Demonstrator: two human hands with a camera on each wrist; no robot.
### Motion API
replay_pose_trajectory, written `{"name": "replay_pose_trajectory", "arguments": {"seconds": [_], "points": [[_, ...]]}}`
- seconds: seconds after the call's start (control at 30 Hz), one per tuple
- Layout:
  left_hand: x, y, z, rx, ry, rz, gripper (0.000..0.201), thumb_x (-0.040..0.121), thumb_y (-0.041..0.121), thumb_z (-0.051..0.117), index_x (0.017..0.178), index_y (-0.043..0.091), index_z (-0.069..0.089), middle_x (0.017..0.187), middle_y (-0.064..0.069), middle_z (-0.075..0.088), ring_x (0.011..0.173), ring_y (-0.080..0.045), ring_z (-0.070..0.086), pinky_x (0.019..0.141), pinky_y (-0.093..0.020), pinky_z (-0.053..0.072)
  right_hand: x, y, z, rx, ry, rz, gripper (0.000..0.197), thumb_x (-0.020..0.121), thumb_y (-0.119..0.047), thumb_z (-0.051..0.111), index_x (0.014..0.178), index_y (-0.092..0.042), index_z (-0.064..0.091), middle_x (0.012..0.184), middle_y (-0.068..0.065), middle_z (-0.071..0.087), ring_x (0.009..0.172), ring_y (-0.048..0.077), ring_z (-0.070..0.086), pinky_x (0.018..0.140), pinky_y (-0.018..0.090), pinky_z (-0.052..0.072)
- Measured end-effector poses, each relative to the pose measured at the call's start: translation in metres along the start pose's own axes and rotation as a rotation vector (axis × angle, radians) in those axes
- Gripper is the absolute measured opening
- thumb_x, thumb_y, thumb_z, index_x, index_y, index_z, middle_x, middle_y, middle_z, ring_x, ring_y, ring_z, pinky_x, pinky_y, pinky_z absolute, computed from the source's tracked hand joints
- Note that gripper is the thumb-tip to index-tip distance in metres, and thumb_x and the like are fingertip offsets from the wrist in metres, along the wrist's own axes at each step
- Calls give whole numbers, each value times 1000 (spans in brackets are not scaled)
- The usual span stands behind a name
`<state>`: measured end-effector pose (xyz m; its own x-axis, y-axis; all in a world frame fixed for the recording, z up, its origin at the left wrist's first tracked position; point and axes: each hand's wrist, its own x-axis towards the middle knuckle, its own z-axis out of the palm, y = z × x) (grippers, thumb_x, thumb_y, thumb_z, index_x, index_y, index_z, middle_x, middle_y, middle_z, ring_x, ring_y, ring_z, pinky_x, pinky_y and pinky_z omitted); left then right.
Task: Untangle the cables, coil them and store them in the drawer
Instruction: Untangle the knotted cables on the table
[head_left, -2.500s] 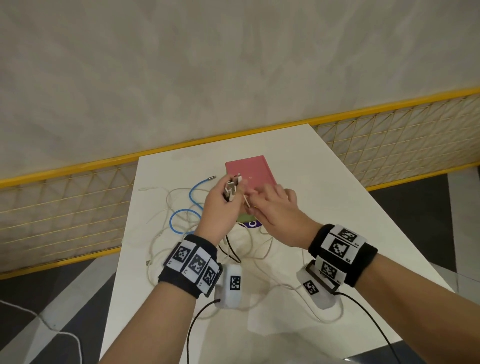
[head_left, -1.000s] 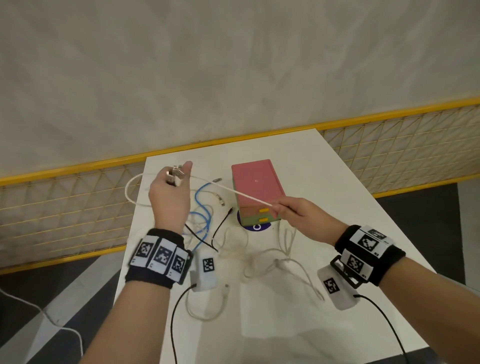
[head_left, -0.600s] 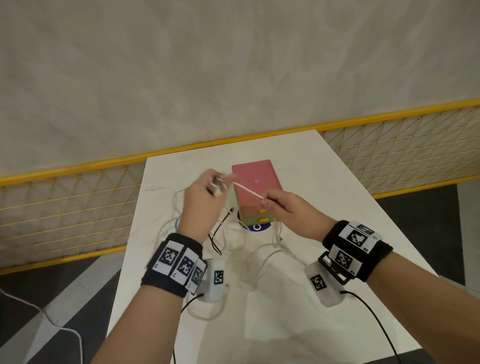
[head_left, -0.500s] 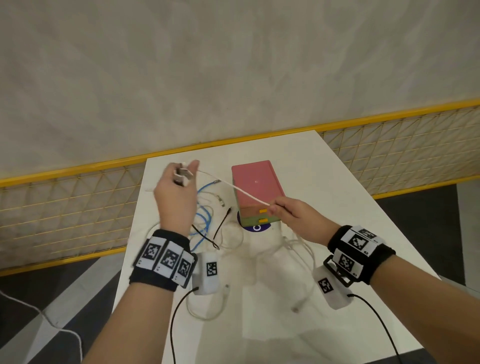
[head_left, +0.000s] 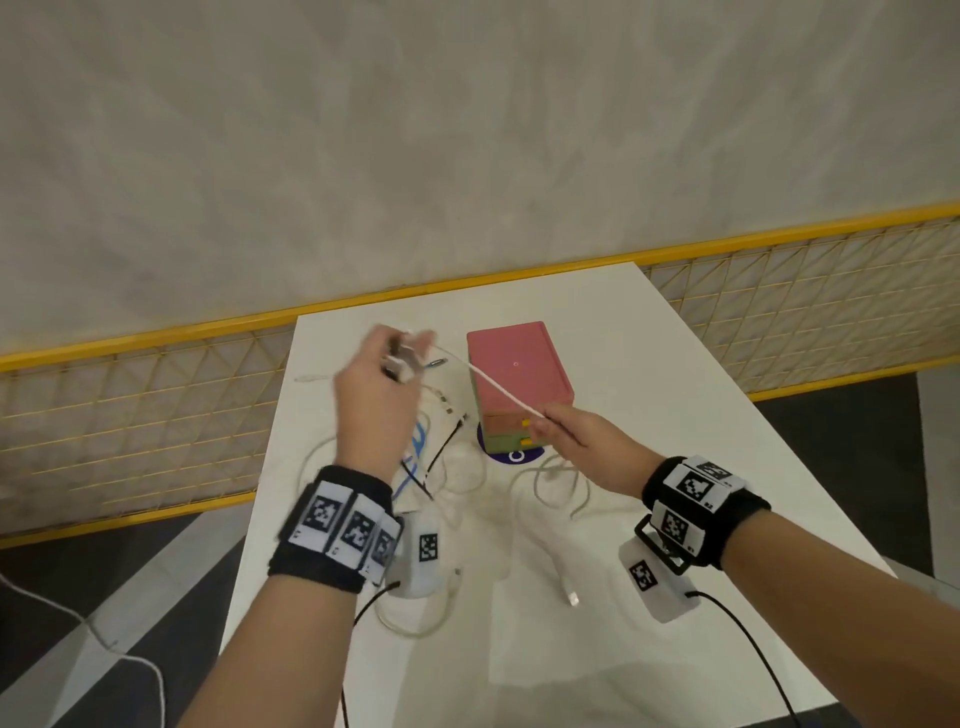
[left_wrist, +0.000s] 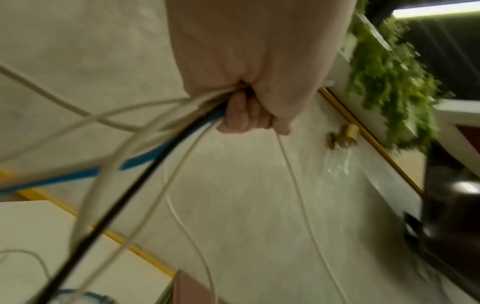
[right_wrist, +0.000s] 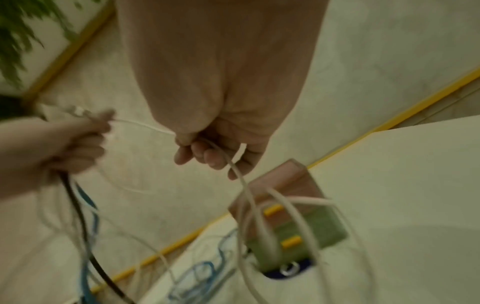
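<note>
My left hand is raised over the table's far left and grips a bundle of white, black and blue cables, their plug ends sticking out above the fist. A white cable runs taut from that fist to my right hand, which pinches it just in front of the small drawer box. The box has a pink top and yellow handles; its drawers look shut. Loose loops of white cable, a blue cable and a black one trail on the white table.
A white plug end lies on the table's near middle. A yellow mesh railing runs behind and to both sides of the table, with a pale wall beyond. Green foliage shows in the left wrist view.
My left hand has swung out left and back repeatedly with the cable ends, drawing the white cable through my right fingers. The loops on the table have shifted and a plug end now lies nearer me.
</note>
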<state>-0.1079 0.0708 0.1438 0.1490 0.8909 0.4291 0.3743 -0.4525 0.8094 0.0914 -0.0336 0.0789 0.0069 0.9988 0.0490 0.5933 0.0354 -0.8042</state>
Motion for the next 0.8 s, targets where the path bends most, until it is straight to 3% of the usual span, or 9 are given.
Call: {"name": "replay_pose_trajectory", "arguments": {"seconds": [0.07, 0.13, 0.2, 0.27, 0.33, 0.5, 0.63, 0.73, 0.8], "points": [[11, 0, -14, -9, 135, -27, 21, 92, 27, 65, 82, 13, 54, 59, 10, 48, 51, -5, 45, 49, -8, 33, -5, 8, 1, -16, -4, 38, 24, 103, -17, 35, 82, -19, 47, 67, -13, 41, 57, 2, 39, 59, 16, 33], [9, 1, -15, 4, 85, -34, 12, 92, 21, 65, 100, 12, 60, 64, 9, 53, 53, 0, 50, 51, -4, 34, -4, 6, 3, 7, 6, 48, 25, 103, -17, 36, 81, -20, 48, 66, -13, 40, 56, 0, 39, 58, 14, 32], [-5, 2, -6, -12, -61, 17, 43, 91, 10, 64, 131, 25, 54, 69, 15, 59, 61, 10, 57, 59, -2, 40, 2, -5, 5, 22, 24, 14, 26, 102, -16, 37, 78, -17, 46, 68, -10, 40, 59, 0, 39, 60, 13, 34], [-23, 6, 4, -5, -293, 78, 79, 90, 6, 62, 147, 48, 26, 63, 15, 59, 67, 0, 64, 67, -14, 52, 9, -18, 8, 34, 34, -46, 28, 102, -17, 38, 75, -18, 45, 70, -7, 42, 63, 1, 40, 64, 14, 36], [-35, 12, 12, 88, -457, 136, 96, 91, 11, 62, 141, 65, 2, 61, 3, 55, 61, -16, 61, 66, -36, 54, 13, -31, 8, 48, 18, -109, 23, 102, -14, 38, 82, -14, 51, 75, -6, 51, 70, 1, 48, 69, 13, 39], [-37, 13, 10, 123, -439, 248, 111, 89, 15, 67, 126, 76, -19, 59, 5, 53, 55, -17, 54, 56, -29, 48, 21, -38, 6, 27, 49, -161, 21, 101, -14, 38, 89, -11, 56, 82, 9, 58, 76, 19, 52, 72, 31, 43], [-27, -2, 8, 131, -450, 195, 85, 91, 11, 62, 142, 61, 18, 60, 4, 54, 51, -12, 49, 59, -33, 51, 26, -39, 3, -13, 60, -159, 27, 100, -22, 40, 85, -22, 62, 75, 6, 57, 71, 16, 51, 70, 32, 47], [-22, -11, 7, 250, -457, 190, 12, 93, 29, 63, 104, 30, 59, 60, 7, 55, 52, -7, 49, 58, -37, 51, 24, -42, -2, -45, 52, -214, 31, 100, -14, 42, 88, -37, 58, 73, -16, 49, 71, 0, 47, 70, 17, 38], [-21, -16, 6, 252, -388, 208, 18, 93, 38, 61, 90, 20, 58, 56, 8, 50, 51, -9, 47, 52, -33, 44, 25, -39, -7, -85, 21, -200, 23, 101, -13, 41, 102, -19, 63, 79, -18, 50, 77, -2, 50, 72, 14, 38]]}}
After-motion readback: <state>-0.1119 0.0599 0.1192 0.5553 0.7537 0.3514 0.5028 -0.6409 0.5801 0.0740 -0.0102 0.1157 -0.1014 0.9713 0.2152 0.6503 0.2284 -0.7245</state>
